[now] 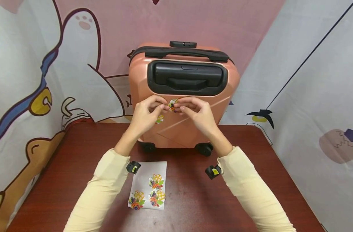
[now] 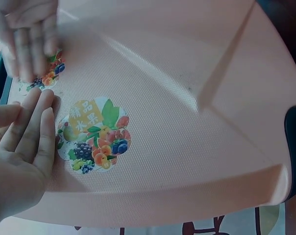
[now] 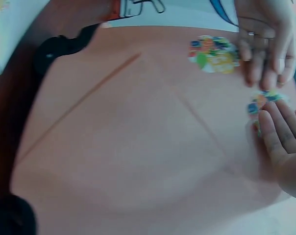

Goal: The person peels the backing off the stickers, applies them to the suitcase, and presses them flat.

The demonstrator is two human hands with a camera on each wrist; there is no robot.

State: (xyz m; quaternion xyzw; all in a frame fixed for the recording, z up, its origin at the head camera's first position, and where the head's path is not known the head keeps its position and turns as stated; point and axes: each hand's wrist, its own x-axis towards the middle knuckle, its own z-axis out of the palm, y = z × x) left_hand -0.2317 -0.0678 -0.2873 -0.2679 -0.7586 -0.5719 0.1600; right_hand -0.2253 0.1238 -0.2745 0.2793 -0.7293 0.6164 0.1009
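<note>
A pink hard-shell suitcase (image 1: 176, 132) stands upright on the table. At the middle of its front, both hands meet at a fruit-print sticker (image 1: 172, 105). My left hand (image 1: 144, 115) has its fingertips at the sticker's left edge, its thumb off the sticker. Opposite, the fingers of my right hand (image 1: 200, 115) touch the right edge and partly cover it. In the left wrist view the sticker (image 2: 54, 73) lies against the shell, fingers fairly straight around it. A second fruit sticker (image 2: 96, 137) lies flat on the shell, below and left of the first in the head view.
A white sticker sheet (image 1: 144, 170) with several fruit stickers lies on the reddish-brown table (image 1: 194, 199) in front of the suitcase. Black wheels (image 1: 205, 149) rest on the tabletop. The recessed black handle (image 1: 189, 77) is above the hands. A cartoon-printed cloth (image 1: 115, 38) hangs behind.
</note>
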